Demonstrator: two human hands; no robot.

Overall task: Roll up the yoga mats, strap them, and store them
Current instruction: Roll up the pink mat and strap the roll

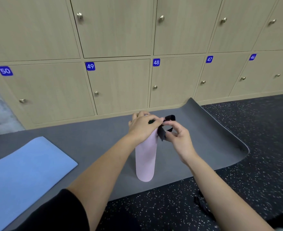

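Head view: a smooth pink rolled mat, a tight cylinder, stands upright on a flat, matte grey mat (its far right corner curls upward), with a limp black fabric strap looped at the roll's top. The left hand curls over the top of the roll, fingertips meeting the strap, while the right hand pinches the strap between thumb and bent fingers. A blue mat lies flat at left; speckled black rubber flooring surrounds the mats, with wood-grain lockers with round metal knobs behind.
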